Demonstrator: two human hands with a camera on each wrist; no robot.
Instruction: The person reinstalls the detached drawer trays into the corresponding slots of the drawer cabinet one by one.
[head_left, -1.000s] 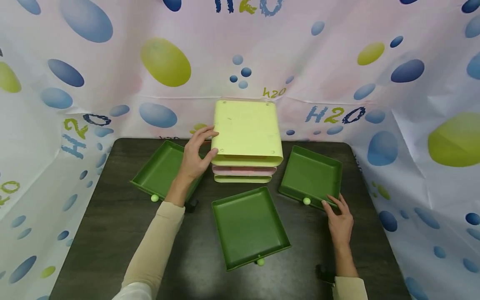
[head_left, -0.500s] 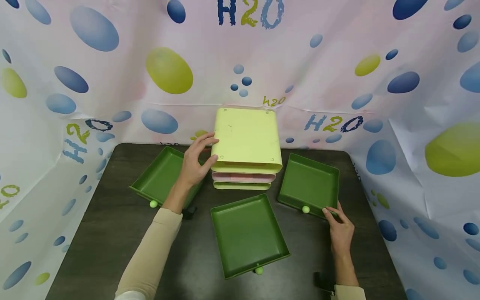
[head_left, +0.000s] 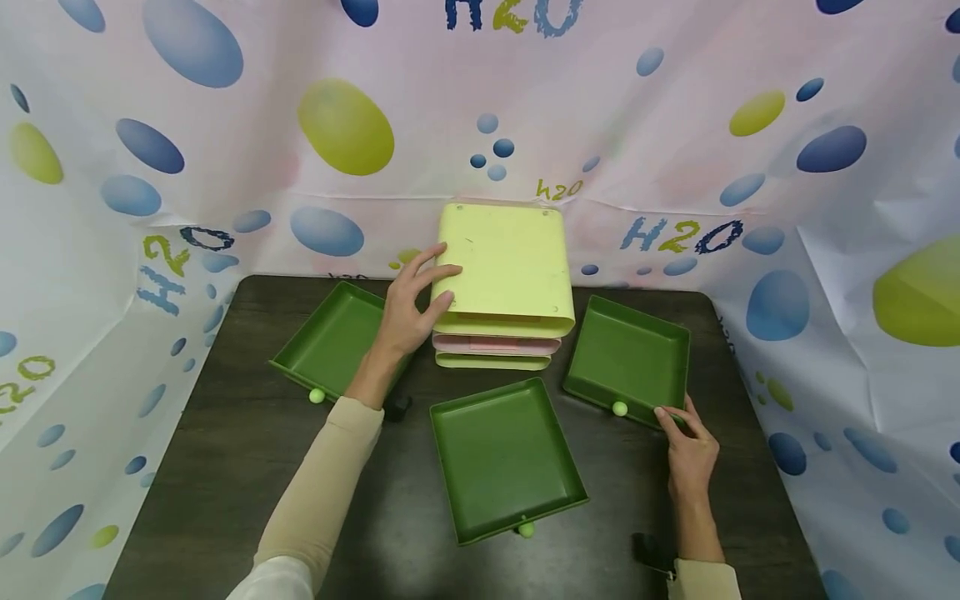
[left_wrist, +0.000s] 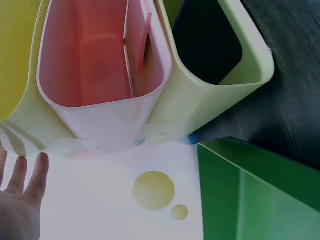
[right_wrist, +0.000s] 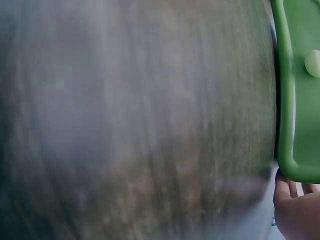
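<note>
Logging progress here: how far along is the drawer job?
Looks done: three-tier stack standing, fronts open. In hand: left hand at the stack's upper left edge; right hand gripping right drawer by its near-right corner. Remaining, presumably: fitting it, left drawer and middle drawer, since all three are outside the stack.

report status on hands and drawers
Left hand at yellow-pink drawer unit. Right hand grips corner of right green drawer. Middle green drawer lies out front.
</note>
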